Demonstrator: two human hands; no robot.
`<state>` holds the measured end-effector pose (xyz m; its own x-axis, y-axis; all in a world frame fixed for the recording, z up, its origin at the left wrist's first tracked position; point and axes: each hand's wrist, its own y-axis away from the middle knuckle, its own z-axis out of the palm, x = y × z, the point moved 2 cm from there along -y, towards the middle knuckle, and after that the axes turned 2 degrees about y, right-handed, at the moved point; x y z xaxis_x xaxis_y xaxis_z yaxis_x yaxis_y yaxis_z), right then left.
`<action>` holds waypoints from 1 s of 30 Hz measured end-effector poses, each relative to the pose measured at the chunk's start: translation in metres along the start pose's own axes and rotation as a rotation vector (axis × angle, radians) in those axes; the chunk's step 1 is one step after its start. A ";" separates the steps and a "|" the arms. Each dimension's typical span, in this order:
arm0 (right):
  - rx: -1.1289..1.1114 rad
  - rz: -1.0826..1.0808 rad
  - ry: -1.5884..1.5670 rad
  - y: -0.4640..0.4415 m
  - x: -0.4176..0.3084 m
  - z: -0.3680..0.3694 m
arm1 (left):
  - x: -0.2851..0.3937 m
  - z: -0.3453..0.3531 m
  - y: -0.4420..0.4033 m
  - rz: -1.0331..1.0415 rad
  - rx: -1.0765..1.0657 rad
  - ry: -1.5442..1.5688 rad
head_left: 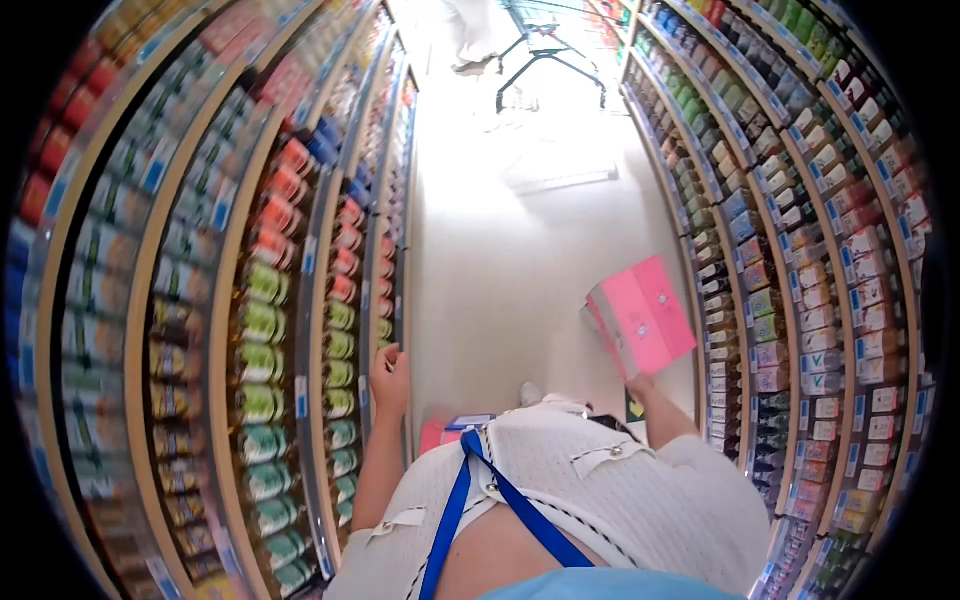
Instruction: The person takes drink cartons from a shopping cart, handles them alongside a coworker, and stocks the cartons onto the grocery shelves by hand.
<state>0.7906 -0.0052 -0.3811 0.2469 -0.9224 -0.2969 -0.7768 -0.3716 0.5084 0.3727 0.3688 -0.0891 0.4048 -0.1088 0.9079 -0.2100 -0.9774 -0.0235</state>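
Note:
My right hand (643,386) is closed on the near corner of a pink cardboard box (650,318), which looks open or folded and has small pale marks on it. The box tilts over the aisle floor, close to the right shelves. On the other side, my left hand (389,374) hangs beside the left shelves with its fingers curled in. Whatever may be inside those fingers is hidden. Bottles with green labels (340,345) are the goods nearest to it.
Left shelves (225,290) carry bottles and jars; right shelves (790,260) carry small boxes and bottles. A shopping cart (550,55) stands at the bright far end, with a person (472,35) beside it. Between the shelves runs a pale floor (500,290).

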 end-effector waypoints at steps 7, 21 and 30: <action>-0.056 -0.012 -0.096 -0.027 -0.022 0.023 | -0.219 0.036 -0.005 -0.751 -0.624 -0.665; -0.301 0.078 -0.518 -0.241 -0.283 -0.118 | -0.172 0.185 -0.339 -0.705 -0.617 -0.502; -0.222 0.292 -0.559 -0.383 -0.395 -0.149 | -0.011 0.337 -0.692 -0.170 -0.526 -0.346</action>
<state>1.0770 0.4853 -0.3378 -0.3394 -0.8174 -0.4654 -0.6139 -0.1824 0.7680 0.8131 0.9853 -0.2234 0.7155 -0.0988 0.6916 -0.4898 -0.7769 0.3957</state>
